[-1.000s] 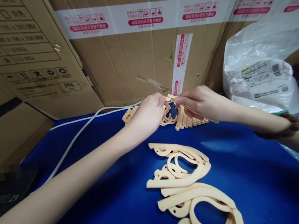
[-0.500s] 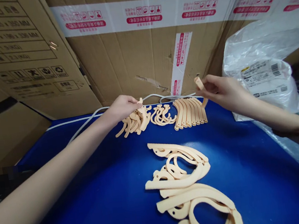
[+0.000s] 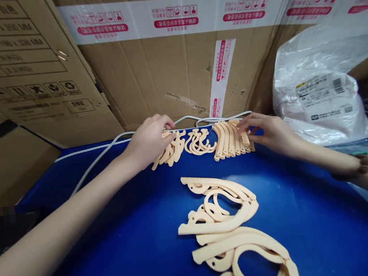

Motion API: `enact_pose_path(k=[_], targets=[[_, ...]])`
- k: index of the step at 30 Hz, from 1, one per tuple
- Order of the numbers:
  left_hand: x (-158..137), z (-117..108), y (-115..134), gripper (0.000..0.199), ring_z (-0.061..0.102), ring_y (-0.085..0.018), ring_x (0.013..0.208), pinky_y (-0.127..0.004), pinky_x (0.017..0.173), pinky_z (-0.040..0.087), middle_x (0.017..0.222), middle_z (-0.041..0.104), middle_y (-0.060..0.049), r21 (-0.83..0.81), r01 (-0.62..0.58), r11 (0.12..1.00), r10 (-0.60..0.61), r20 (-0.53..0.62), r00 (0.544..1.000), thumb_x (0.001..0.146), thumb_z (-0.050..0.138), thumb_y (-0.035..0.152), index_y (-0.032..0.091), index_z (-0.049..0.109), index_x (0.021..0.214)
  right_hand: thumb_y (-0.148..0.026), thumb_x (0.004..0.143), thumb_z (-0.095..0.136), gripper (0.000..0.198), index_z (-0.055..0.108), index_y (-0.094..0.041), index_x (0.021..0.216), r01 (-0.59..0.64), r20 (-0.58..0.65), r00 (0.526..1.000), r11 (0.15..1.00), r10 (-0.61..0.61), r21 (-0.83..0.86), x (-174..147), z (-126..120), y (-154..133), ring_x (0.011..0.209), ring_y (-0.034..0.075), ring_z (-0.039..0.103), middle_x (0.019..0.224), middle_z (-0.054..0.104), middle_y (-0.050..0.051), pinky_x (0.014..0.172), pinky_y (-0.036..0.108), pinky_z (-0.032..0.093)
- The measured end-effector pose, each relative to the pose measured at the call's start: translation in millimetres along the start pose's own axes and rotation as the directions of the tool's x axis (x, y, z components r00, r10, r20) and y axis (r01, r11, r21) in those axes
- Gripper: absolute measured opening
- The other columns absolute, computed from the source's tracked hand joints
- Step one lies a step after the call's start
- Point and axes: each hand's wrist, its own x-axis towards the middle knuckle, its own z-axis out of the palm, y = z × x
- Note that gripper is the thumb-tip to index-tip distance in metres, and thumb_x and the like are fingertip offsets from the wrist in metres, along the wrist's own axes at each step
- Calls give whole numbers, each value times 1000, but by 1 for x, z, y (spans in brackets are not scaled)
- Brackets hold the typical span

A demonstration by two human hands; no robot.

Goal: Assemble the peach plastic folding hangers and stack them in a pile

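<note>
Curved beige pieces (image 3: 225, 139) lie in a row toward the back of the blue surface (image 3: 144, 252), right hand (image 3: 267, 131) touching its right end, left hand (image 3: 149, 138) over a pile (image 3: 175, 151); whether either grips is unclear.

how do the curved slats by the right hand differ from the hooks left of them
The curved slats lie side by side in a row; the hooks lie jumbled together. The slats look broad and bend gently, while the hooks look thinner and curl tightly. Both are pale and lie on the blue surface.
</note>
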Motion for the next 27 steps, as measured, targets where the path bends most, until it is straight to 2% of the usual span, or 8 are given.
enact_pose_path(k=[2,5,9,13,18,22,25,27], targets=[[-6,-1,17,20,55,-23,101,-35,88,40,103,63,-5,-51,-117,992,120,61,991,88,53,34,18,59,100,-25,83,56,13,68,-21,87,-7,-1,1000,998,7,64,-1,2,1,87,21,63,108,60,9,74,37,54],[-14,-1,39,15,54,-21,104,-33,90,40,105,62,-4,-137,-218,966,237,144,961,91,52,30,20,59,100,-27,84,55,15,69,-23,89,-7,7,1000,998,7,65,-2,4,-1,91,23,64,108,60,9,79,40,54],[-18,6,52,19,53,-23,108,-36,94,39,111,63,-6,-90,-304,948,316,220,923,93,51,28,19,60,107,-23,86,53,18,69,-24,94,32,52,998,999,-33,15,-3,4,-2,102,26,62,109,62,8,91,46,49],[-14,19,54,32,48,-25,120,-39,104,35,126,59,-8,-60,-358,932,362,223,905,93,54,29,16,56,122,-24,88,52,18,69,-23,94,59,66,996,998,-59,6,-5,3,-3,102,25,63,108,64,8,91,44,49],[-8,27,58,34,48,-25,121,-39,103,37,127,59,-10,-93,-390,916,401,249,881,93,54,30,15,57,124,-27,90,49,21,68,-22,97,57,71,996,998,-58,15,-7,3,-7,102,25,63,110,65,9,91,43,49],[-11,18,58,29,51,-23,118,-36,103,36,124,61,-8,-163,-371,914,403,273,873,94,53,30,16,60,119,-28,90,49,22,69,-23,98,44,69,997,999,-45,12,-9,3,-8,104,26,63,111,66,9,91,44,50],[-16,3,54,32,53,-20,116,-32,101,37,126,61,-7,-220,-286,933,351,364,863,93,54,31,18,59,122,-29,91,48,23,68,-23,100,52,64,997,999,-52,9,-8,2,-10,104,26,63,111,65,9,92,46,49],[-20,-7,50,38,53,-22,117,-30,99,37,127,60,-6,-213,-207,955,286,477,831,89,60,37,20,59,122,-29,93,47,22,67,-23,101,68,57,996,998,-68,0,-8,0,-17,105,26,62,112,65,9,92,46,49]])
